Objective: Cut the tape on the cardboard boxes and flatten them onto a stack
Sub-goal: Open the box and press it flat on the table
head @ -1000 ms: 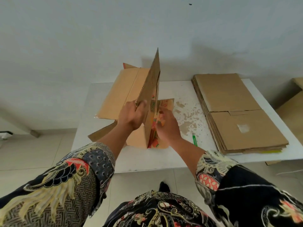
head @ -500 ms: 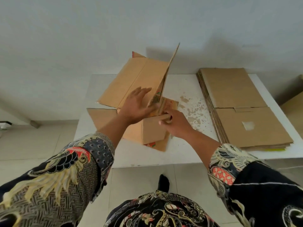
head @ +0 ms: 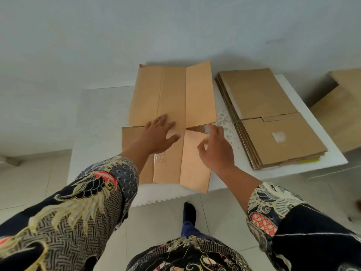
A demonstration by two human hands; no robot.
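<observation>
A cardboard box (head: 172, 106) is lying opened out flat on the white tabletop (head: 93, 118), its flaps spreading toward the wall and toward the near edge. The left hand (head: 158, 133) is pressing on its middle with fingers straight and spread. The right hand (head: 216, 151) is hovering just above the right flap, fingers loosely curled and holding nothing. A stack of flattened boxes (head: 273, 122) is sitting just beside it on the right.
</observation>
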